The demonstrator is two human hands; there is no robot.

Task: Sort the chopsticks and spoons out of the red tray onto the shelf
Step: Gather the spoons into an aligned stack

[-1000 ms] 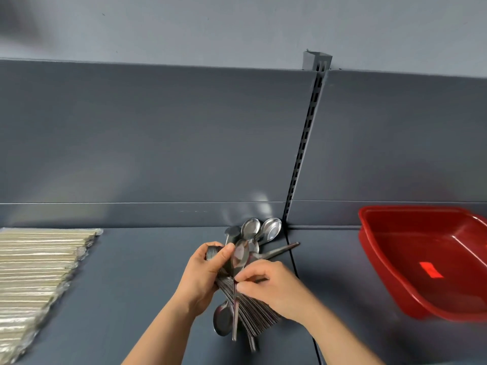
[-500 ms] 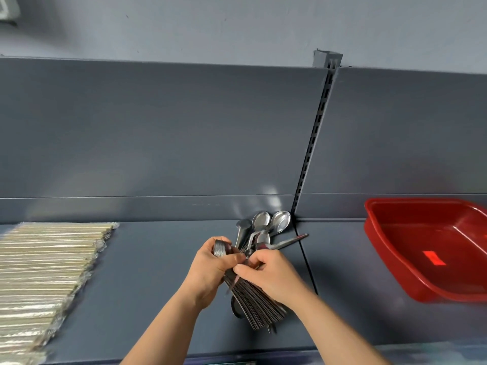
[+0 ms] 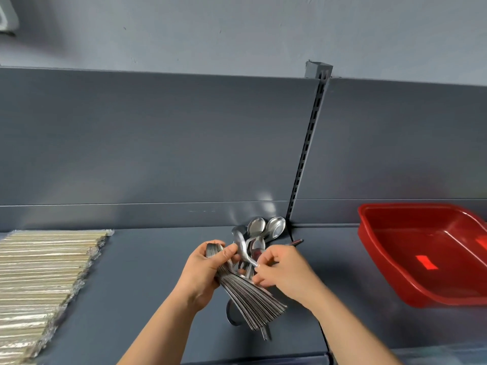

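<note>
The spoons are gathered into one nested stack (image 3: 253,299). Its bowl end is gripped in the left hand (image 3: 204,275) and its handles are fanned out toward the front of the shelf (image 3: 147,285). Nesting them this way is judged to let many be held at once and set down as a single tidy pile.

The left fingers are curled under the stack, and the thumb is pressed over its top. The wrist is bent inward so that the stack is tilted toward the other hand. A single spoon (image 3: 242,247) is pinched by its handle between thumb and forefinger of the right hand (image 3: 283,272), bowl up, just above the stack. It is probably being turned to match the rest before it is slid in. The remaining right fingers are curled close beside the handles.

A few loose spoons (image 3: 266,227) lie behind the hands, against the back panel near the slotted upright (image 3: 308,154), within easy reach for the same treatment. The chopsticks (image 3: 39,272) are laid in wrapped rows at the left end of the shelf, well apart from the spoons, so the two kinds are kept separate.

The tray (image 3: 374,243) stands on the shelf at the right. No cutlery can be seen in it, so the sorting is judged to be nearly finished.
</note>
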